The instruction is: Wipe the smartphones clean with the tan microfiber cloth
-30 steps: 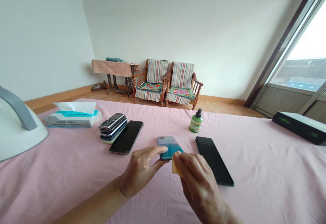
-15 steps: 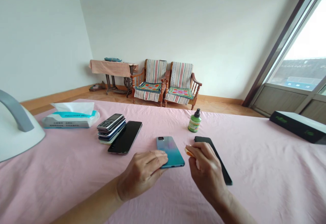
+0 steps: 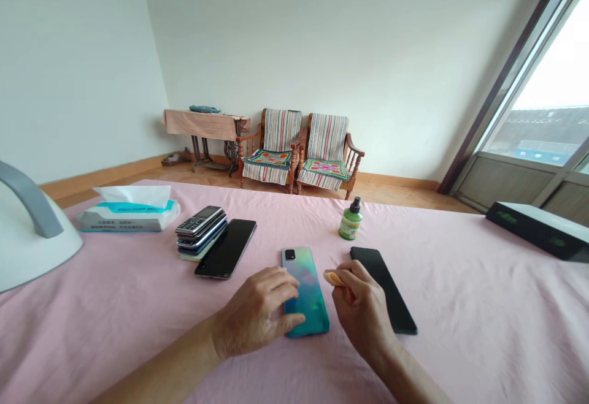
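A teal-blue smartphone (image 3: 306, 287), lying back-up on the pink-clothed tabletop (image 3: 460, 306), is steadied by the left hand (image 3: 257, 318), its fingers laid flat and unclenched on it. A small yellow-orange wiping pad (image 3: 333, 279) is pinched in the right hand (image 3: 363, 312) just beside the phone, not touching it. Wiping is judged part-way: a black smartphone (image 3: 385, 293) at the right and a stack of older phones (image 3: 201, 232) at the left are untouched, and which are already clean cannot be told.

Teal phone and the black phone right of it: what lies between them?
The right hand, pinching a small orange cloth, is between them, in the head view.
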A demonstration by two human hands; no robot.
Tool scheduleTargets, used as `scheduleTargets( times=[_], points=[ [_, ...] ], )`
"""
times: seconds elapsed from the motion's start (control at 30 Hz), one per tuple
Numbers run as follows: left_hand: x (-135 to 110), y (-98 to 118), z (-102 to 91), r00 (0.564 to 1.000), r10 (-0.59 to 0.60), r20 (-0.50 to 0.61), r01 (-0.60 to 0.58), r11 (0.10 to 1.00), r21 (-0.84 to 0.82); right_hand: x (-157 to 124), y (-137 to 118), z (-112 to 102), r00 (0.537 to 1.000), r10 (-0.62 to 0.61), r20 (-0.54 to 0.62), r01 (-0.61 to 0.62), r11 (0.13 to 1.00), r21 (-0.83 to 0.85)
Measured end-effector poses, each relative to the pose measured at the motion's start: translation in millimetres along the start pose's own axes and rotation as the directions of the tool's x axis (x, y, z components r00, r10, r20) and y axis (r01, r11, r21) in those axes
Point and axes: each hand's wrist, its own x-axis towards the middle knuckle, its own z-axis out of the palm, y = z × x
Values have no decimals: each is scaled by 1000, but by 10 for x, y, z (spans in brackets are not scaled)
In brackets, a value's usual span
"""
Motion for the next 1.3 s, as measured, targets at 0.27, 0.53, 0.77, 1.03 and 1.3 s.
scheduleTargets(
  times=[0.27,0.53,0.77,1.03,1.3],
  points=[
    [-57,-185,161,907,-383,-175,378,924,-60,-43,-17,115,989,115,96,-124,989,85],
    [-63,-129,182,914,-378,-145,369,926,-83,-61,25,135,986,88,140,-96,994,49],
    [-38,-18,183,928,-356,-107,349,934,-73,-98,19,174,971,-32,238,51,996,-71],
    [-38,17,216,922,-376,-89,370,926,-79,331,202,381,945,-11,325,99,962,-255],
    [-67,-7,215,921,-378,-98,370,925,-91,344,159,420,945,-15,327,108,957,-270]
  ],
)
